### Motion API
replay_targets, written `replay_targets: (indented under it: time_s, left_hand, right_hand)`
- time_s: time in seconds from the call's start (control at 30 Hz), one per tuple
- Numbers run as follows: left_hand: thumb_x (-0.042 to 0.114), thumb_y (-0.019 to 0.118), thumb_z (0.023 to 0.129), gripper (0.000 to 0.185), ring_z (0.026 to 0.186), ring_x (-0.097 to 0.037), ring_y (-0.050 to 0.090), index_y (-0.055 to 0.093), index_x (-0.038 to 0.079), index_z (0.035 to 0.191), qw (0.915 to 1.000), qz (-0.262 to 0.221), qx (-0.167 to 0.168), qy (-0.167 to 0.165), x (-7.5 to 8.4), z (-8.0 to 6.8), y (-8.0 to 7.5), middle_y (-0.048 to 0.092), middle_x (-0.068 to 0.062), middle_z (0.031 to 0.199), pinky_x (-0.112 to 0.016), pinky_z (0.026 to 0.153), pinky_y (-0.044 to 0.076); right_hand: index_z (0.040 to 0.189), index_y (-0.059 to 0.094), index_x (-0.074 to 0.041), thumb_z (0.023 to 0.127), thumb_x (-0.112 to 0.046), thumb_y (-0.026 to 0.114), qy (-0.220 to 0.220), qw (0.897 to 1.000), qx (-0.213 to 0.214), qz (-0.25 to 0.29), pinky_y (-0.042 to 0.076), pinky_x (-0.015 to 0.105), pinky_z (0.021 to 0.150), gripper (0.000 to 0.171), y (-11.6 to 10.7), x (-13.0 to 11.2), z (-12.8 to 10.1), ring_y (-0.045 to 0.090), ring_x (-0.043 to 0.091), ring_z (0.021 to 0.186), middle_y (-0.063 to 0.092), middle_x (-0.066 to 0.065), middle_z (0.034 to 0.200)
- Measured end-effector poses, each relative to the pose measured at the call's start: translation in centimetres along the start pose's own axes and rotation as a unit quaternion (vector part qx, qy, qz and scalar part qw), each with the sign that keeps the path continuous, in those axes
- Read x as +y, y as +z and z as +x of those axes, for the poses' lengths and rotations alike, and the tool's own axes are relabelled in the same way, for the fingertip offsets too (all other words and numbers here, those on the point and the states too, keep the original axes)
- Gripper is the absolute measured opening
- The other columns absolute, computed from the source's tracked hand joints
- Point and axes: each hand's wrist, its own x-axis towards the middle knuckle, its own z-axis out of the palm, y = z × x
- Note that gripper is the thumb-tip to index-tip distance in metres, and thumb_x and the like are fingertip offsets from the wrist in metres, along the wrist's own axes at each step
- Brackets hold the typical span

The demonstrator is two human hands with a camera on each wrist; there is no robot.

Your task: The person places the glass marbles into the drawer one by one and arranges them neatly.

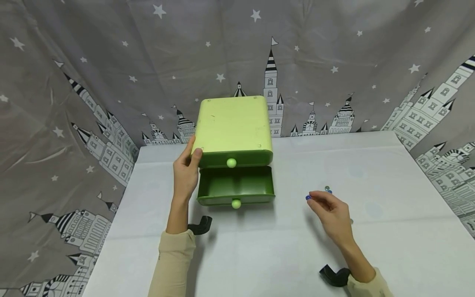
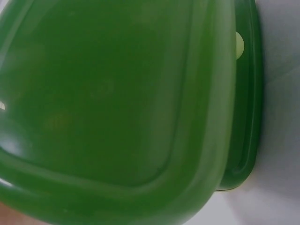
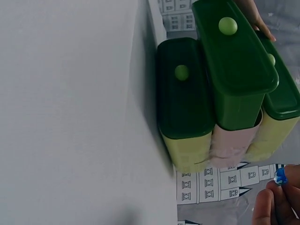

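**Blue marble pinched, open drawer off to my left**

Head view: my left hand (image 1: 186, 172) grips the green drawer box (image 1: 233, 126) at its front-left corner. My right hand (image 1: 331, 211) pinches a blue marble (image 1: 308, 198); the open middle drawer (image 1: 236, 186) lies leftward.

Left wrist: only green plastic, close up.

Right wrist: my fingertips (image 3: 276, 199) hold the marble (image 3: 281, 176).
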Motion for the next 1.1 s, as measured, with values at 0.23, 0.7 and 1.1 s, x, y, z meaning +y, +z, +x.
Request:
replay_targets:
  time_s: [0.23,0.7,1.1]
  left_hand:
    - [0.012,0.054,0.103,0.049,0.141,-0.018,0.036,0.039,0.000,0.149,1.0000,0.002,0.004,0.001,-0.1,0.0,-0.2,0.039,-0.012,0.153,-0.034,0.113,0.033]
    - [0.012,0.053,0.103,0.049,0.141,-0.018,0.034,0.038,0.001,0.149,1.0000,0.003,-0.001,-0.001,0.1,0.0,-0.1,0.037,-0.012,0.154,-0.034,0.113,0.032]
    - [0.013,0.053,0.103,0.049,0.140,-0.018,0.036,0.039,0.001,0.149,1.0000,0.004,0.003,-0.004,0.0,0.0,-0.1,0.038,-0.011,0.154,-0.034,0.112,0.033]
  right_hand:
    - [0.103,0.070,0.010,0.085,0.016,0.068,-0.012,0.999,-0.021,0.021,0.053,0.016,0.073,0.019,0.9,-1.1,0.5,0.065,0.009,0.085,0.069,0.020,0.096]
    - [0.101,0.071,0.005,0.083,0.017,0.068,-0.050,0.997,-0.048,0.043,0.053,0.018,0.073,0.022,2.7,-2.4,1.1,0.065,0.012,0.084,0.069,0.018,0.094]
    - [0.101,0.070,0.006,0.084,0.018,0.066,-0.070,0.993,-0.058,0.072,0.054,0.020,0.075,0.022,4.1,-3.8,1.7,0.064,0.013,0.084,0.068,0.018,0.093]
